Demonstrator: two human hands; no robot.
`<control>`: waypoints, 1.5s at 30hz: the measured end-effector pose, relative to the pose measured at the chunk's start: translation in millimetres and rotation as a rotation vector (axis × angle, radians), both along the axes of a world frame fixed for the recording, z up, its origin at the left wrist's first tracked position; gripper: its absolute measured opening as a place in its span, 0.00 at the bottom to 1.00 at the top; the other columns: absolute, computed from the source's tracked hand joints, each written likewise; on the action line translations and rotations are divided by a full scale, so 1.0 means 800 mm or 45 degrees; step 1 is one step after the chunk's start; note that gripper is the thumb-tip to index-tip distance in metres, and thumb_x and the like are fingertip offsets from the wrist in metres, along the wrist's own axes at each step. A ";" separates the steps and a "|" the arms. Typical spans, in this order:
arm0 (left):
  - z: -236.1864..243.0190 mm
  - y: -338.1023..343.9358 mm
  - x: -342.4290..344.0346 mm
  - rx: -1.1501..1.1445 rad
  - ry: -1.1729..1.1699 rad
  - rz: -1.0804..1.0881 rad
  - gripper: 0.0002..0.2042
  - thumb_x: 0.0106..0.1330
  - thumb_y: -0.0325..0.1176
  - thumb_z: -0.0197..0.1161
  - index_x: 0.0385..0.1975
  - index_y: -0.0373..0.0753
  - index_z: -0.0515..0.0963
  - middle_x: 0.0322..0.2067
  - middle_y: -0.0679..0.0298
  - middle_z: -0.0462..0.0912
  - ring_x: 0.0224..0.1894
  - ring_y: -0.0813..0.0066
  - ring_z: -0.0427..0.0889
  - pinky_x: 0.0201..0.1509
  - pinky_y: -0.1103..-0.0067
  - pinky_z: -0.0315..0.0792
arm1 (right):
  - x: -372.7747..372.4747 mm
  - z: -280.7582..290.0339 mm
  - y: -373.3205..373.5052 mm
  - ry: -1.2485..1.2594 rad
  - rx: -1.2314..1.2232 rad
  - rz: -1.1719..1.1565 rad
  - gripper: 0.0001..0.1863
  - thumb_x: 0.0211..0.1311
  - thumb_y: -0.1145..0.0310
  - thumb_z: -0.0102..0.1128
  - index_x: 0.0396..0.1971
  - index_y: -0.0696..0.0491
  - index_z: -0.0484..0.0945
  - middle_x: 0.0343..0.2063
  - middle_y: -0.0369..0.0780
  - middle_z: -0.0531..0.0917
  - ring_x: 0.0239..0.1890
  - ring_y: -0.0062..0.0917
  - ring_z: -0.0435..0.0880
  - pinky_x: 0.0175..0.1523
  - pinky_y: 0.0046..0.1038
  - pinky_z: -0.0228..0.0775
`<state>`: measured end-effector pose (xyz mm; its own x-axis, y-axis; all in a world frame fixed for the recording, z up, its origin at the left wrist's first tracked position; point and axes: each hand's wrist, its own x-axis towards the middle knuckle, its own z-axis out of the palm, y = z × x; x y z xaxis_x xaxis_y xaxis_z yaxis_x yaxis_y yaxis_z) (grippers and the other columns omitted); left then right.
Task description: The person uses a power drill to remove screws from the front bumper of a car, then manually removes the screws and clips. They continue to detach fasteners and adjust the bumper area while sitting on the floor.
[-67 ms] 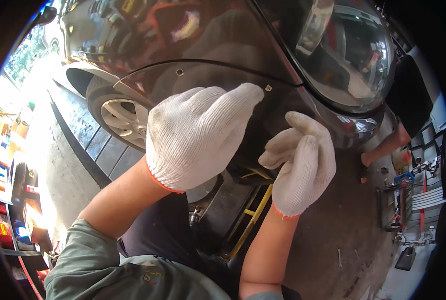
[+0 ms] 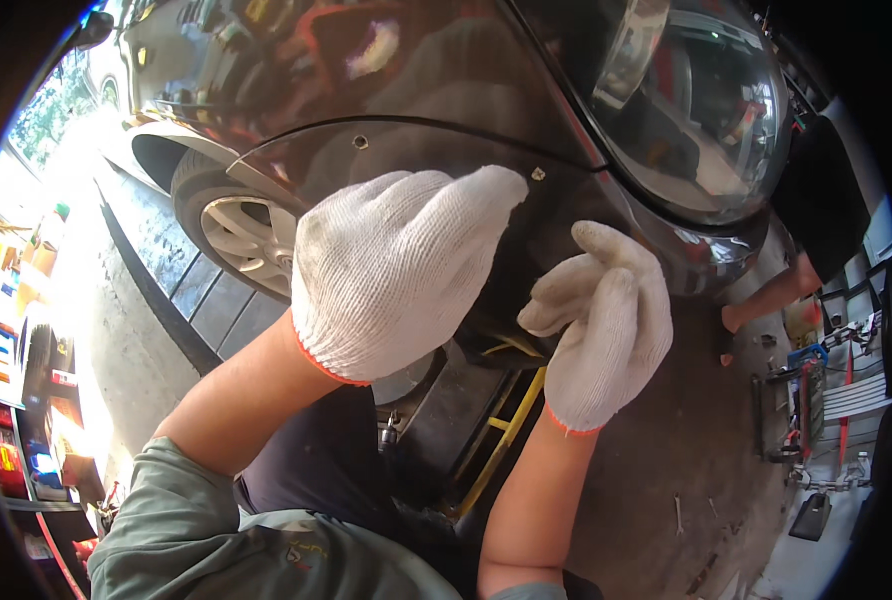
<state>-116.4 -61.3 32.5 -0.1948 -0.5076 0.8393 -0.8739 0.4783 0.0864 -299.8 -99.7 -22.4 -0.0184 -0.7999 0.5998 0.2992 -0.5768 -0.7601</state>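
Observation:
Both my hands wear white knitted gloves with orange cuffs. My left hand point(image 2: 396, 265) is closed, back of the glove toward me, its fingertips near the dark car's bumper point(image 2: 436, 152). Whatever those fingers pinch, if anything, is hidden behind the glove. To its right, my right hand point(image 2: 611, 325) is half curled with the fingers apart, and nothing shows in it. Two small holes mark the bumper: one hole point(image 2: 361, 143) above my left knuckles, another hole point(image 2: 538, 174) just beyond the left fingertips. The clear headlight point(image 2: 701, 120) lies at upper right.
At left is the car's front wheel point(image 2: 246, 235). A yellow metal frame point(image 2: 506, 430) stands low between my forearms. A wrench point(image 2: 679, 514) lies on the floor at lower right. Another person's arm point(image 2: 781, 290) reaches down at far right, near a tool rack point(image 2: 836, 385). Shelves point(image 2: 26, 470) line the left.

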 end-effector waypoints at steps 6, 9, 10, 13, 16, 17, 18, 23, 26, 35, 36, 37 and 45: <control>-0.001 -0.006 -0.010 0.010 0.103 -0.006 0.08 0.64 0.22 0.78 0.41 0.37 0.87 0.37 0.58 0.91 0.35 0.61 0.93 0.41 0.74 0.85 | -0.004 -0.004 0.000 -0.004 0.053 0.002 0.19 0.85 0.66 0.52 0.55 0.68 0.83 0.26 0.42 0.88 0.20 0.17 0.83 0.25 0.16 0.72; 0.005 -0.006 -0.013 0.006 0.073 0.026 0.08 0.64 0.23 0.78 0.40 0.37 0.86 0.37 0.59 0.91 0.35 0.62 0.93 0.40 0.75 0.84 | -0.003 -0.002 0.000 -0.031 0.072 0.021 0.18 0.85 0.67 0.53 0.55 0.68 0.83 0.26 0.42 0.88 0.20 0.16 0.83 0.25 0.16 0.72; 0.007 -0.005 -0.013 -0.016 0.045 0.030 0.08 0.64 0.23 0.78 0.40 0.37 0.86 0.37 0.60 0.91 0.35 0.62 0.93 0.40 0.75 0.84 | -0.002 -0.002 0.000 -0.044 0.063 0.038 0.18 0.85 0.67 0.53 0.55 0.68 0.83 0.26 0.42 0.88 0.20 0.16 0.83 0.25 0.16 0.72; 0.011 -0.003 -0.015 0.012 -0.017 0.095 0.08 0.64 0.24 0.78 0.40 0.38 0.86 0.36 0.62 0.91 0.35 0.62 0.93 0.39 0.75 0.84 | -0.001 -0.003 -0.001 -0.072 0.051 0.076 0.18 0.86 0.67 0.54 0.55 0.68 0.83 0.26 0.42 0.89 0.21 0.16 0.83 0.26 0.16 0.71; 0.021 0.000 -0.026 0.099 -0.067 0.202 0.07 0.65 0.25 0.77 0.39 0.39 0.86 0.34 0.64 0.90 0.34 0.62 0.92 0.39 0.75 0.84 | -0.002 -0.004 -0.003 -0.081 0.063 0.083 0.18 0.86 0.66 0.55 0.55 0.67 0.83 0.26 0.42 0.89 0.21 0.16 0.83 0.26 0.16 0.72; 0.025 0.001 -0.029 0.130 -0.091 0.245 0.07 0.65 0.26 0.77 0.39 0.39 0.86 0.34 0.64 0.90 0.34 0.62 0.92 0.39 0.75 0.84 | -0.003 -0.003 -0.003 -0.087 0.069 0.087 0.18 0.86 0.65 0.55 0.56 0.67 0.83 0.26 0.42 0.89 0.21 0.16 0.83 0.26 0.16 0.72; 0.024 -0.001 -0.030 0.119 -0.082 0.227 0.07 0.65 0.26 0.78 0.39 0.39 0.87 0.34 0.63 0.90 0.34 0.62 0.92 0.39 0.75 0.84 | -0.004 -0.003 -0.003 -0.093 0.075 0.091 0.18 0.86 0.65 0.55 0.56 0.67 0.83 0.26 0.42 0.89 0.21 0.16 0.83 0.26 0.16 0.72; -0.003 -0.022 -0.015 -0.126 -0.026 0.062 0.09 0.65 0.25 0.78 0.42 0.37 0.88 0.34 0.60 0.90 0.34 0.61 0.93 0.39 0.74 0.84 | 0.000 0.004 0.003 -0.046 0.092 0.007 0.17 0.84 0.66 0.56 0.54 0.66 0.84 0.26 0.41 0.88 0.21 0.16 0.84 0.27 0.16 0.73; -0.015 -0.029 -0.011 -0.158 -0.036 0.056 0.08 0.63 0.24 0.79 0.41 0.35 0.89 0.34 0.55 0.92 0.34 0.59 0.93 0.40 0.72 0.85 | -0.001 0.004 0.000 0.009 0.027 -0.054 0.17 0.84 0.67 0.55 0.53 0.66 0.85 0.25 0.41 0.88 0.20 0.16 0.83 0.27 0.16 0.73; -0.025 -0.028 -0.016 -0.042 0.261 -0.149 0.06 0.62 0.22 0.79 0.36 0.32 0.89 0.31 0.53 0.90 0.31 0.59 0.91 0.39 0.71 0.83 | 0.003 -0.002 0.000 -0.025 0.019 -0.058 0.16 0.82 0.71 0.53 0.52 0.67 0.85 0.25 0.40 0.88 0.20 0.17 0.83 0.27 0.16 0.72; -0.024 -0.022 -0.019 0.002 0.258 -0.154 0.06 0.62 0.22 0.79 0.37 0.32 0.88 0.31 0.54 0.90 0.31 0.59 0.90 0.39 0.72 0.83 | 0.002 -0.001 0.001 -0.030 0.036 -0.050 0.15 0.82 0.71 0.53 0.52 0.66 0.85 0.25 0.40 0.88 0.20 0.17 0.83 0.27 0.16 0.73; -0.024 -0.016 -0.022 0.046 0.255 -0.160 0.06 0.62 0.21 0.78 0.37 0.32 0.88 0.31 0.54 0.89 0.31 0.59 0.90 0.39 0.72 0.83 | 0.000 0.003 0.004 0.021 0.074 -0.042 0.15 0.81 0.72 0.53 0.52 0.66 0.85 0.25 0.40 0.88 0.21 0.17 0.83 0.28 0.17 0.74; -0.073 0.001 -0.062 -0.128 0.699 -0.452 0.18 0.67 0.15 0.63 0.57 0.28 0.79 0.45 0.48 0.86 0.41 0.51 0.87 0.47 0.67 0.84 | -0.004 0.015 0.017 0.450 -0.167 -0.094 0.09 0.70 0.82 0.63 0.46 0.63 0.88 0.37 0.43 0.90 0.39 0.27 0.89 0.49 0.28 0.80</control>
